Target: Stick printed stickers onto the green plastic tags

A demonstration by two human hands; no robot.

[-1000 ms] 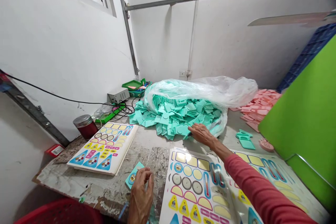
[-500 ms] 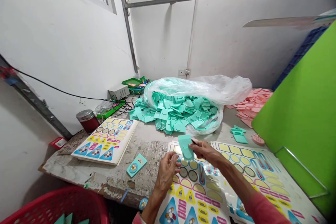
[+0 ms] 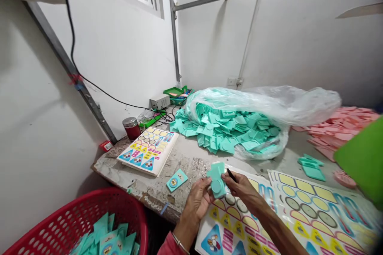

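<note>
Teal plastic tile [image 3: 216, 180] is held between the left hand [image 3: 197, 200] and right hand [image 3: 241, 189], long axis pointing away, above a printed sticker sheet [image 3: 236, 223]. The right hand also pinches a slim black tool [image 3: 230, 174]. Beyond, matching teal tiles [image 3: 230, 135] spill from a clear plastic bag [image 3: 278, 103].

Paint-flecked workbench [image 3: 134, 195]: left of the grip, one teal plastic tag [image 3: 176, 180] and a white-edged board of stickers [image 3: 148, 151]; right, overlapping sticker sheets [image 3: 317, 211]; beyond, teal plastic tiles [image 3: 230, 135] spilling from a clear polythene bag [image 3: 269, 101].
</note>
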